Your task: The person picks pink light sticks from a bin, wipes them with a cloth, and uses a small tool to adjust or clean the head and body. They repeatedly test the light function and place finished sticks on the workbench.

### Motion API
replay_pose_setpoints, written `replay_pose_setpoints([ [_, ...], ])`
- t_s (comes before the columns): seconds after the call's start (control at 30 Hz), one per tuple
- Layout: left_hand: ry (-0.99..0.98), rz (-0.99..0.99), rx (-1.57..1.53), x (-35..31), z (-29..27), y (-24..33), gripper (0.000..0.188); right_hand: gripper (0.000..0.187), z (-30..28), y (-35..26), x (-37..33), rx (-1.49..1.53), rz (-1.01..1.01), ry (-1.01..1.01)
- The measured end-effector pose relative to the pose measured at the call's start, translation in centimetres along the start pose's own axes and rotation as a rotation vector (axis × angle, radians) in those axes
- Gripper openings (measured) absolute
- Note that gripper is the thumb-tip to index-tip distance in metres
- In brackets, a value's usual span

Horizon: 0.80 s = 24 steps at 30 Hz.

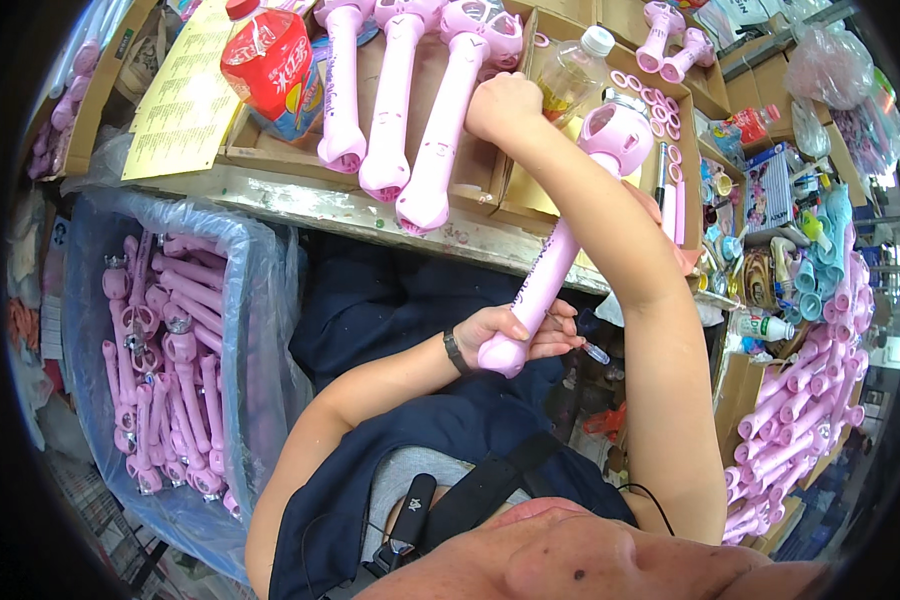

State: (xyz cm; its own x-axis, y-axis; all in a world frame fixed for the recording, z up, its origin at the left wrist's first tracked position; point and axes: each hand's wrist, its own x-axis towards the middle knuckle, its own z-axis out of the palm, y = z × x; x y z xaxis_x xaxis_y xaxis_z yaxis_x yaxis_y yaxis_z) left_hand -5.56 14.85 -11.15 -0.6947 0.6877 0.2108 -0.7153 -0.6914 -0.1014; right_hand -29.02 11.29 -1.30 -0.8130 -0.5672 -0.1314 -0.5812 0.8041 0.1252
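Note:
My left hand (pixel 515 335) is closed around the narrow end of a pink toy wand (pixel 547 270), tilted upward. Its round, hollow-framed head (pixel 616 135) rests beyond my right forearm, which crosses in front of the shaft's upper part. A slim, clear-ended stick (pixel 595 353) pokes out by my left fingers; its kind is unclear. My right hand (pixel 505 108) is a closed fist over the cardboard tray, beside the nearest of three pink wands (pixel 440 130) lying side by side. Whatever its fingers hold, if anything, is hidden.
A blue-lined bin (pixel 238 270) full of pink wands stands left. On the bench are a red-labelled bottle (pixel 270 75), a yellow sheet (pixel 182 95), a clear bottle (pixel 573 75) and small pink rings (pixel 660 112). Stacked pink handles (pixel 800 410) rise at the right.

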Motion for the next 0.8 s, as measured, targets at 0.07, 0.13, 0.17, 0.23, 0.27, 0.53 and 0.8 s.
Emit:
replay_pose_setpoints([
  [0.07,0.024,-0.014,0.025,-0.1,0.0,0.2,0.075,0.043,-2.7,1.0,-1.9,0.089,0.001,-0.200],
  [0.13,0.013,-0.023,-0.023,-0.2,0.0,0.4,0.074,0.043,-5.1,3.5,-6.2,0.179,-0.036,-0.256],
  [0.17,-0.024,-0.021,-0.060,-0.3,-0.1,0.5,0.074,0.039,-5.4,5.0,-9.3,0.287,-0.018,-0.197],
  [0.23,-0.023,-0.028,-0.089,-0.4,-0.3,0.5,0.073,0.027,-5.2,7.6,-16.8,0.531,0.007,-0.050],
  [0.27,-0.035,-0.022,-0.109,-0.4,-0.4,0.5,0.074,0.026,-4.7,8.6,-20.3,0.753,0.072,-0.069],
  [0.53,-0.078,0.016,-0.131,0.0,0.1,0.2,0.073,0.024,4.0,5.3,-34.5,1.857,0.497,0.016],
  [0.8,0.554,0.097,0.786,-0.5,4.2,2.0,0.061,0.019,5.1,5.0,-34.2,1.537,0.478,0.299],
])
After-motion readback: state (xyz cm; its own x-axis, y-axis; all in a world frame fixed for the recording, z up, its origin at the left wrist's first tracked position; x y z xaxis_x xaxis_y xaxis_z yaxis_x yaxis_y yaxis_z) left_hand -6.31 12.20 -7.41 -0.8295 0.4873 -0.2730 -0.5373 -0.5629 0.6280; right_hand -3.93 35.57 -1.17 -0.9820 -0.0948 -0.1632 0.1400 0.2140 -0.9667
